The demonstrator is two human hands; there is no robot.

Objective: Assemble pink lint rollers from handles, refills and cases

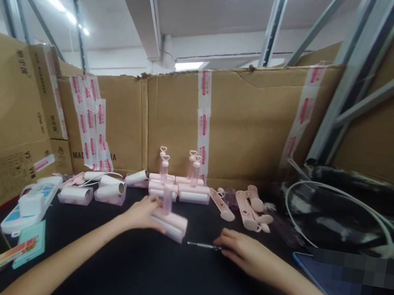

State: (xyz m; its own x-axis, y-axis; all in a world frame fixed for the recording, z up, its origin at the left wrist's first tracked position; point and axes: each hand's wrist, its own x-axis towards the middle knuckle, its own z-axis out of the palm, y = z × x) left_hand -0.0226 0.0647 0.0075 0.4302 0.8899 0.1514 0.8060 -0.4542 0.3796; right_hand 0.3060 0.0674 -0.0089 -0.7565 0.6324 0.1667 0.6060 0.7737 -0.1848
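Observation:
My left hand (143, 213) grips a pink lint roller (170, 221) that lies on the black table (145, 275), its handle standing up. My right hand (240, 251) rests flat on the table, fingers closed on the end of a thin metal tool (200, 245) whose tip points left toward the roller. Several finished pink rollers (179, 189) with heart-topped handles stand in a group just behind. Loose pink handles (250, 209) lie to the right of them.
White paper rolls in pink cases (110, 191) lie at the left. A white and blue device (32, 204) and a teal card (29, 245) sit near the left edge. Cardboard walls (246, 125) close off the back. White cable (342, 202) loops at the right.

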